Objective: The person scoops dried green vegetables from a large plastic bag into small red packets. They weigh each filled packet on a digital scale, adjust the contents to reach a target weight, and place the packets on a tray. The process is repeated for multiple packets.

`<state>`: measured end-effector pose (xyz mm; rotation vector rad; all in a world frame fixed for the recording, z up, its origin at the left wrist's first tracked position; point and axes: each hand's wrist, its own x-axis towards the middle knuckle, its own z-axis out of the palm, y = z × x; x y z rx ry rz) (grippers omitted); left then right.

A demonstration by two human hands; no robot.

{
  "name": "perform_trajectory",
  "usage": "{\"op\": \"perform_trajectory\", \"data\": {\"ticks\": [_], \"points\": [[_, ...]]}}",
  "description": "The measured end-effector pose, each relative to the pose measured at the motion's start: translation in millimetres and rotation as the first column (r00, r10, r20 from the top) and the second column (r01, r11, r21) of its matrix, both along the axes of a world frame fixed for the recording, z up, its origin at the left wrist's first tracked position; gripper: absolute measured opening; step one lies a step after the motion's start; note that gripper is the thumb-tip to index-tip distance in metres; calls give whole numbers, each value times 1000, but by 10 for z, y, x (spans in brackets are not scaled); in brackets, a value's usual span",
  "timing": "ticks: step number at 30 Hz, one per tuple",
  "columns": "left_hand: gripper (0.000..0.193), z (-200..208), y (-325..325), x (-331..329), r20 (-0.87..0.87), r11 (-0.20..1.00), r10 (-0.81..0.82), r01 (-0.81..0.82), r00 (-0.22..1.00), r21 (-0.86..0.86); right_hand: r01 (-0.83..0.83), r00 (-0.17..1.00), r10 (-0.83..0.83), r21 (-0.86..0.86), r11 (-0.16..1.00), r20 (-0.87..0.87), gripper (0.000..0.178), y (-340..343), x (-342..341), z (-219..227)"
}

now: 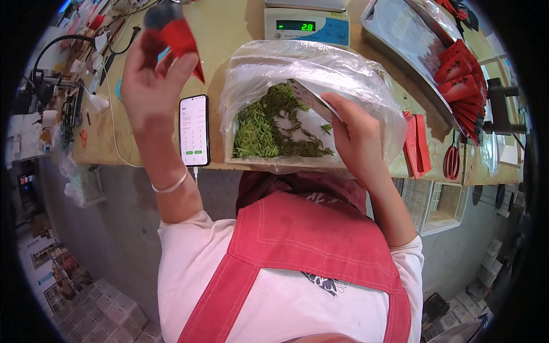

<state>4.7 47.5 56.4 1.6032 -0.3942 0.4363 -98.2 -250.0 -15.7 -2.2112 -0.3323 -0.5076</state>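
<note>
Raised at the upper left, my left hand (154,80) grips a small red packet (182,41). A dark rounded part (162,17) at the packet's top is blurred, so its kind cannot be told. My right hand (360,137) is closed on a flat printed card (311,98), which slants down into a box lined with a clear plastic bag (320,60). Loose green tea leaves (254,128) are heaped at the left inside the box. Fewer leaves lie scattered over the white bottom near the card.
A digital scale (309,26) stands behind the box. Left of the box lies a lit phone (194,131) with a cable. To the right are red packets (417,146), red-handled scissors (452,160) and a tray (409,54) with several fanned red packets (460,74). Tools clutter the far left.
</note>
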Motion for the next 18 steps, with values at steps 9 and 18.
{"op": "perform_trajectory", "data": {"ticks": [9, 18], "points": [[79, -497, 206, -750, -21, 988, 120, -122, 993, -98, -139, 949, 154, 74, 988, -274, 36, -23, -175, 319], [80, -576, 151, -976, -117, 977, 159, -173, 980, -122, -163, 868, 169, 53, 985, -467, 27, 223, -220, 272]]}}
